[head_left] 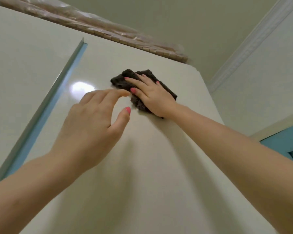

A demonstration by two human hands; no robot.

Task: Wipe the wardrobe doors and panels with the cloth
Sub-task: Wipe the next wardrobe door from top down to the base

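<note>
Along the left edge of the frame runs a pale wardrobe door (24, 68), and a blue-grey strip (46, 114) slants from the lower left up toward the top centre, marking the gap beside the next door. Right of that strip, a second glossy door panel (142, 166) fills the middle of the picture, with a bright glare spot at centre left. The left hand (93, 122) reaches up from the lower left; its fingers are loosely spread and slightly curled, holding nothing, with the forefinger tip at or just above the panel and right beside the cloth, though whether it touches either is hard to tell. Just right of it, slightly above the frame's centre, lies the dark cloth (120, 81), pressed flat against the panel. Its long axis runs from upper left to lower right, and the top left end is bunched. The right hand (152, 97) lies palm-down on the cloth, fingers splayed and pointing to the upper left, pressing rather than gripping; it covers the cloth's middle, and the lower right corner is partly hidden by the wrist. Across the top, a plastic-wrapped bundle (108, 29) sits on the wardrobe, its contents blurred. At the right are a white ceiling moulding (254, 41) and a blue patch (287, 141), cut off by the frame edge.
</note>
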